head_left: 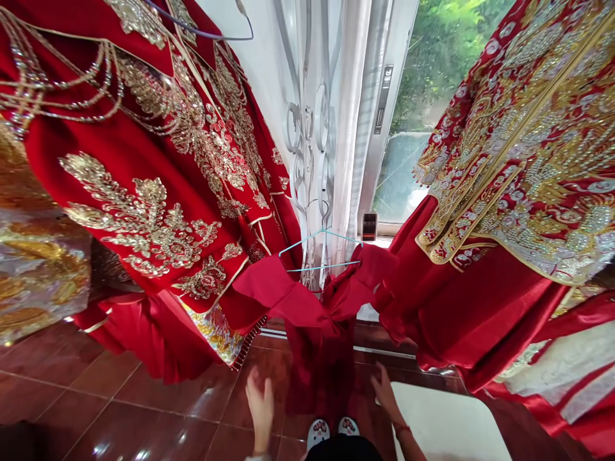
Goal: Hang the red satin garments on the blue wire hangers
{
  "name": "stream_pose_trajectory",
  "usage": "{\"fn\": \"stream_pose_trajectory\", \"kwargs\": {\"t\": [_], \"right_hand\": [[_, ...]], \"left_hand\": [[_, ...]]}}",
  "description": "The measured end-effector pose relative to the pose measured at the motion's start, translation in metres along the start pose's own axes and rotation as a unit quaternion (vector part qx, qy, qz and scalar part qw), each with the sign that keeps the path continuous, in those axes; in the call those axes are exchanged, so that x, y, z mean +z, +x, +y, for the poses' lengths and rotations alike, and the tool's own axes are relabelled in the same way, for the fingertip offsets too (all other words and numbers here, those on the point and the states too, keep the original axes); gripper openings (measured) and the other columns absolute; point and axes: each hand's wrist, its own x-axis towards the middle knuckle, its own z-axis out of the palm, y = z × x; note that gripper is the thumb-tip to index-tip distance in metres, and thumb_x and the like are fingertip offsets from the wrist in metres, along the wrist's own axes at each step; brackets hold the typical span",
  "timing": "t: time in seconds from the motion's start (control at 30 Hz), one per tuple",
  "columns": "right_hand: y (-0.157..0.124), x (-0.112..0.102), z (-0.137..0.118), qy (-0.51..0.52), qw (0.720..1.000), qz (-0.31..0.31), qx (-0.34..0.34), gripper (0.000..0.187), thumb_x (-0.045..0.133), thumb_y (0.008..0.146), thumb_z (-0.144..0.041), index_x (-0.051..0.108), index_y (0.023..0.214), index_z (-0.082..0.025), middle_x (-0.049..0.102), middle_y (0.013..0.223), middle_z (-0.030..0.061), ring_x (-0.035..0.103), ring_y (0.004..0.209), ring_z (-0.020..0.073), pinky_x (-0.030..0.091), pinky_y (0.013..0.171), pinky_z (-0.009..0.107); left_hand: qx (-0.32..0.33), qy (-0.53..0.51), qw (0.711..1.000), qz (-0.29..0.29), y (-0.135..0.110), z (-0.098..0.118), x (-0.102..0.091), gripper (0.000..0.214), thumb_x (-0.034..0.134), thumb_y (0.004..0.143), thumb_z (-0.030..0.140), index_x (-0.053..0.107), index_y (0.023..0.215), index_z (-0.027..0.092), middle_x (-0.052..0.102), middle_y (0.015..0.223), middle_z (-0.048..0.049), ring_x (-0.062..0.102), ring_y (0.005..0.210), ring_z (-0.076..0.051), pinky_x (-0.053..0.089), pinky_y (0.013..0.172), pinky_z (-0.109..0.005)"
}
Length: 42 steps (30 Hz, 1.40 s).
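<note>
A plain red garment [319,320] hangs from a light blue hanger [321,246] straight ahead of me and falls to the floor. My left hand [259,400] is raised just left of its lower part, fingers loosely together, holding nothing that I can see. My right hand [384,390] reaches to the garment's right edge with fingers stretched out, near or just touching the cloth.
Red gowns with gold embroidery hang at the left [158,186] and right [519,166]. Behind the hanger are a white scrolled metal grille [307,128], a sheer curtain [353,128] and a window [427,96]. A white flat surface [446,422] lies at lower right. The floor is glossy brown tile [120,410].
</note>
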Motion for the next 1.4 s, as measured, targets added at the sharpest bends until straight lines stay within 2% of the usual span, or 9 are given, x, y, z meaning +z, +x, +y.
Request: {"fn": "stream_pose_trajectory", "kwargs": {"t": [0.07, 0.17, 0.27, 0.37, 0.73, 0.97, 1.13, 1.27, 1.4], "right_hand": [[0.042, -0.014, -0.029, 0.068, 0.987, 0.133, 0.060, 0.048, 0.041, 0.087, -0.046, 0.058, 0.128, -0.028, 0.067, 0.115, 0.0127, 0.066, 0.113, 0.0374, 0.056, 0.093, 0.055], [0.109, -0.042, -0.111, 0.124, 0.960, 0.246, -0.055, 0.061, 0.038, 0.089, -0.044, 0.039, 0.145, -0.021, 0.056, 0.137, 0.0181, 0.057, 0.127, 0.0306, 0.048, 0.106, 0.051], [0.153, -0.065, -0.195, 0.004, 0.941, 0.288, -0.176, 0.064, 0.050, 0.089, -0.043, 0.040, 0.147, -0.020, 0.041, 0.153, 0.0202, 0.037, 0.143, 0.0345, 0.035, 0.114, 0.057], [0.172, -0.075, -0.239, -0.088, 0.937, 0.268, -0.204, 0.050, 0.050, 0.091, -0.039, 0.054, 0.138, -0.023, 0.046, 0.149, 0.0194, 0.037, 0.138, 0.0387, 0.032, 0.110, 0.063], [0.188, -0.088, -0.237, -0.246, 0.905, 0.260, -0.228, 0.031, 0.045, 0.094, -0.024, 0.068, 0.114, -0.021, 0.068, 0.100, 0.0155, 0.058, 0.093, 0.0308, 0.037, 0.097, 0.051], [0.198, -0.097, -0.254, -0.318, 0.913, 0.199, -0.161, 0.031, 0.042, 0.096, -0.017, 0.066, 0.115, -0.017, 0.069, 0.095, 0.0179, 0.064, 0.084, 0.0292, 0.042, 0.076, 0.039], [0.214, -0.116, -0.264, -0.336, 0.919, 0.150, -0.142, 0.035, 0.045, 0.091, -0.010, 0.068, 0.116, -0.017, 0.071, 0.093, 0.0177, 0.067, 0.084, 0.0307, 0.043, 0.074, 0.038], [0.238, -0.137, -0.246, -0.250, 0.947, 0.128, -0.155, 0.037, 0.051, 0.081, -0.007, 0.071, 0.110, -0.018, 0.073, 0.094, 0.0152, 0.066, 0.090, 0.0301, 0.046, 0.080, 0.040], [0.253, -0.151, -0.207, 0.031, 0.989, 0.046, -0.139, 0.029, 0.053, 0.070, -0.013, 0.071, 0.091, -0.018, 0.073, 0.091, 0.0087, 0.065, 0.084, 0.0228, 0.051, 0.076, 0.034]], "left_hand": [[0.089, -0.038, 0.995, 0.039, 0.030, 0.051, 0.000, 0.058, 0.050, 0.083, 0.049, 0.052, 0.133, 0.021, 0.058, 0.131, -0.0197, 0.056, 0.129, -0.037, 0.045, 0.111, -0.055], [0.247, -0.005, 0.966, 0.069, 0.063, 0.147, 0.005, 0.060, 0.052, 0.089, 0.043, 0.046, 0.142, 0.018, 0.049, 0.144, -0.0198, 0.042, 0.141, -0.035, 0.030, 0.121, -0.055], [0.326, 0.059, 0.940, 0.083, 0.083, 0.225, 0.019, 0.070, 0.062, 0.084, 0.042, 0.044, 0.146, 0.013, 0.038, 0.155, -0.0223, 0.029, 0.148, -0.039, 0.022, 0.124, -0.057], [0.327, 0.123, 0.935, 0.063, 0.097, 0.262, 0.037, 0.066, 0.064, 0.084, 0.040, 0.050, 0.142, 0.011, 0.045, 0.150, -0.0228, 0.031, 0.146, -0.044, 0.021, 0.122, -0.063], [0.341, 0.228, 0.910, 0.062, 0.111, 0.268, 0.040, 0.040, 0.051, 0.092, 0.028, 0.064, 0.127, 0.014, 0.066, 0.127, -0.0200, 0.054, 0.125, -0.039, 0.034, 0.112, -0.059], [0.340, 0.266, 0.901, 0.035, 0.116, 0.275, 0.030, 0.036, 0.053, 0.090, 0.024, 0.067, 0.121, 0.015, 0.070, 0.116, -0.0179, 0.061, 0.115, -0.036, 0.038, 0.109, -0.052], [0.334, 0.292, 0.896, -0.013, 0.120, 0.278, 0.013, 0.037, 0.046, 0.093, 0.022, 0.065, 0.124, 0.013, 0.071, 0.114, -0.0187, 0.066, 0.106, -0.034, 0.051, 0.089, -0.041], [0.318, 0.299, 0.899, -0.028, 0.123, 0.283, 0.000, 0.036, 0.044, 0.096, 0.023, 0.066, 0.123, 0.015, 0.074, 0.106, -0.0160, 0.070, 0.096, -0.031, 0.051, 0.080, -0.036], [0.308, 0.299, 0.902, -0.044, 0.130, 0.287, -0.009, 0.038, 0.044, 0.097, 0.025, 0.064, 0.129, 0.019, 0.076, 0.103, -0.0132, 0.071, 0.093, -0.031, 0.049, 0.077, -0.035]]}}
